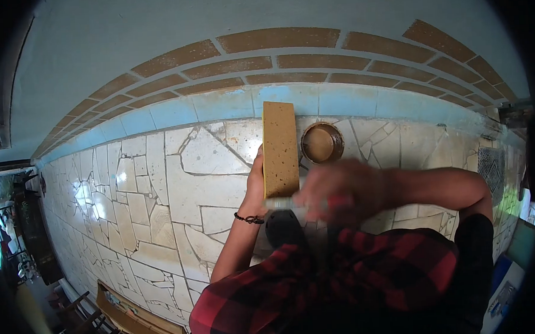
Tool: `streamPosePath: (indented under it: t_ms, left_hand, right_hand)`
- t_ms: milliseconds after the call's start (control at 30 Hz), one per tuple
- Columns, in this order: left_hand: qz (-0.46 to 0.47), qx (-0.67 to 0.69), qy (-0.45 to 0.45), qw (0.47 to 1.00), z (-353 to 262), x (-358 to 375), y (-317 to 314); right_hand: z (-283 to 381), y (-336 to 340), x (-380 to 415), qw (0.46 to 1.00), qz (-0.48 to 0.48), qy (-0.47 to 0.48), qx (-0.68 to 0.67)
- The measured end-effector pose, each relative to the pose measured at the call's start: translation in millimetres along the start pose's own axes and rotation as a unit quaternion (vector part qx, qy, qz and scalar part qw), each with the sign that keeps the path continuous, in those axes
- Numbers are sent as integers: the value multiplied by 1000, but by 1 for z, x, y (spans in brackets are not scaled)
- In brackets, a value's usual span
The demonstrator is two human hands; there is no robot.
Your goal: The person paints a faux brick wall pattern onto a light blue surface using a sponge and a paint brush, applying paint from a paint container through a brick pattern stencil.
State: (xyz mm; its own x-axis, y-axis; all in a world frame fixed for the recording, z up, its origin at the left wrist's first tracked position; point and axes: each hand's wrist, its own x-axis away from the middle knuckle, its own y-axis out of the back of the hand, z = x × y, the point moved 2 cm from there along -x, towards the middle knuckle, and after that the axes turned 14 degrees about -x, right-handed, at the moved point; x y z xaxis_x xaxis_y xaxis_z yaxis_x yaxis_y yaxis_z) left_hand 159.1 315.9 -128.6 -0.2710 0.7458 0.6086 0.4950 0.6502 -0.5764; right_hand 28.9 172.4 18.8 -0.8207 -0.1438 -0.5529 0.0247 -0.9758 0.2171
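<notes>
My left hand [255, 182] is closed around the left side of a long rectangular sponge [280, 145], its fingers partly hidden beneath. The sponge's upper face is coated brown and pitted with small holes, and a thin yellow edge shows along its left side. A paintbrush [339, 202] with a reddish handle is gripped in my right hand [340, 190], which is smeared by motion. The pale brush end lies over the near end of the sponge. Just right of the sponge stands a round can [322, 142] of brown paint, its rim streaked with paint.
Ahead rises a grey wall [272, 8] with rows of brown brick shapes [278, 39] above a light-blue baseboard [226, 107]. Irregular pale stone tiles [214, 181] cover the floor. A yellowish wooden piece [140, 322] lies at the lower left, and a dark mesh panel [491, 168] is at right.
</notes>
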Motion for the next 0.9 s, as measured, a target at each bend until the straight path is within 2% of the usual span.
streamPosePath:
  t_ms: [33, 100, 167, 267, 367, 467, 500, 533, 567, 600, 633, 733, 833, 900]
  left_hand:
    - [11, -10, 4, 1000, 2, 1, 0]
    - [32, -31, 10, 999, 5, 3, 2]
    - [23, -76, 4, 997, 2, 9, -4]
    - [28, -92, -8, 995, 0, 8, -5]
    - [51, -83, -11, 995, -1, 7, -3]
    - [79, -34, -2, 996, 3, 1, 7]
    - [89, -10, 2, 996, 4, -1, 9]
    - [68, 0, 9, 998, 2, 0, 6]
    - [47, 12, 15, 999, -1, 3, -2]
    - [26, 23, 21, 999, -2, 4, -6]
    - [49, 6, 13, 999, 2, -2, 2]
    - [96, -25, 4, 995, 5, -8, 12]
    - [97, -41, 5, 994, 1, 1, 2]
    - [84, -87, -26, 992, 6, -2, 5]
  right_hand:
    - [-6, 9, -4, 999, -4, -44, 11]
    - [-25, 29, -3, 973, -158, -159, -50]
    - [-33, 58, -13, 966, -186, -179, -8]
    - [-41, 84, -19, 974, -182, -53, 122]
    - [-42, 81, -15, 973, -120, 15, 198]
    - [-38, 47, 0, 969, 85, -7, 231]
    - [-23, 30, -3, 978, 74, 56, 189]
    - [-13, 15, 2, 974, 101, 66, 193]
    - [-6, 2, -1, 983, 72, 96, 142]
    - [2, 0, -3, 987, 71, 85, 116]
    - [8, 0, -5, 991, 71, 73, 90]
    - [0, 9, -7, 994, -28, -81, -63]
    - [-25, 33, -10, 979, -99, -178, -8]
    - [-47, 51, -8, 955, -181, -212, -105]
